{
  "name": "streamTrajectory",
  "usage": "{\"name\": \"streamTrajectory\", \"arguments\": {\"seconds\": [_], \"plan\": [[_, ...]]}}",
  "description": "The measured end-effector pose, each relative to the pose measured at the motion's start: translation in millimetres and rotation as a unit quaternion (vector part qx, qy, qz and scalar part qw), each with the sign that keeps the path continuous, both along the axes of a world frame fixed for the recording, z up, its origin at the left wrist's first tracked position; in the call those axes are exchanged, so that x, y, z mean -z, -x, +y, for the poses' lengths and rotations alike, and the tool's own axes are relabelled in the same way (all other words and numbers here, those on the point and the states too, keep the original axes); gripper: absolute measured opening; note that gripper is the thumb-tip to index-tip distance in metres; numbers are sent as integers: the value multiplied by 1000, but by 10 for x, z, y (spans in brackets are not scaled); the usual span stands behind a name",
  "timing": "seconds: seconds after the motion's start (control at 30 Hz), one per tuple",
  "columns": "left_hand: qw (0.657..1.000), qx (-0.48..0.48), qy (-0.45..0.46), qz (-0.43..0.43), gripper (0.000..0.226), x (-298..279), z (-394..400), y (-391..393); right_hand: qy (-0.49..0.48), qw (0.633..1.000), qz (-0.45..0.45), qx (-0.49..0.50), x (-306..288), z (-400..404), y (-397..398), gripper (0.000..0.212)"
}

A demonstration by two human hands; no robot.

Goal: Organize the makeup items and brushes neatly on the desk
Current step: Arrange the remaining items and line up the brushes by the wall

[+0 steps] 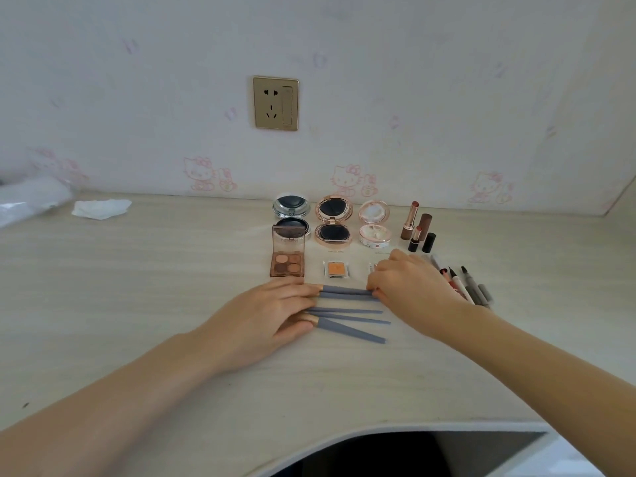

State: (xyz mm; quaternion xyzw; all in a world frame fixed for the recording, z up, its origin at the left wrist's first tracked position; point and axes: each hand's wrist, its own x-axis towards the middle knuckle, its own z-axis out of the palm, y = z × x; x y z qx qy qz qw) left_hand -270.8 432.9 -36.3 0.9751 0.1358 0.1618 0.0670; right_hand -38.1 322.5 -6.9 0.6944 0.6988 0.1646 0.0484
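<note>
L hand [275,315]: fingers [299,292] straight and held close together, lying flat on the head ends of the blue-grey brushes [347,311]. Gold ferrules show between the fingertips. No curl, no pinch; the hand presses down on the brush ends.

R hand [409,287]: fingers [373,285] curled at the handle ends of the two upper brushes [347,293]. They appear to pinch those ends, but the fingertips are partly hidden, so exact contact is unclear.

Between the two hands: five brushes approx., handles pointing toward the R hand. Upper two lie parallel and touching. Lower three [351,321] fan apart slightly, free ends just below the R hand and not touched by it.

Just beyond the fingers, toward the wall: brown eyeshadow palette [287,258], lid open, above the L fingertips; small orange single pan [334,269] between the hands; another small clear pan [373,267] partly hidden by the R hand.

Farther beyond: three open round compacts in a row, i.e. silver [292,215], rose-gold [334,220], white patterned [375,222]. Right of these: lipsticks [418,227], upright, caps off beside them.

Behind the R hand, wrist side: pens and liners [464,284] lying side by side.

Far beyond the L hand, well apart: white tissue [101,208] and clear plastic [31,199] on the desk [137,287]. Wall socket [276,103] above.
</note>
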Motion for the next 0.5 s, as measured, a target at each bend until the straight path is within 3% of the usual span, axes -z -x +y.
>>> {"name": "streamTrajectory", "arguments": {"seconds": [0.3, 0.5], "plan": [[999, -26, -34, -18, 32, -23, -125, 52, -25, 999, 24, 6, 29, -70, 35, 26], [997, -59, -37, -23, 38, -26, -183, 41, -51, 996, 73, 15, 5, -191, 34, 31]]}}
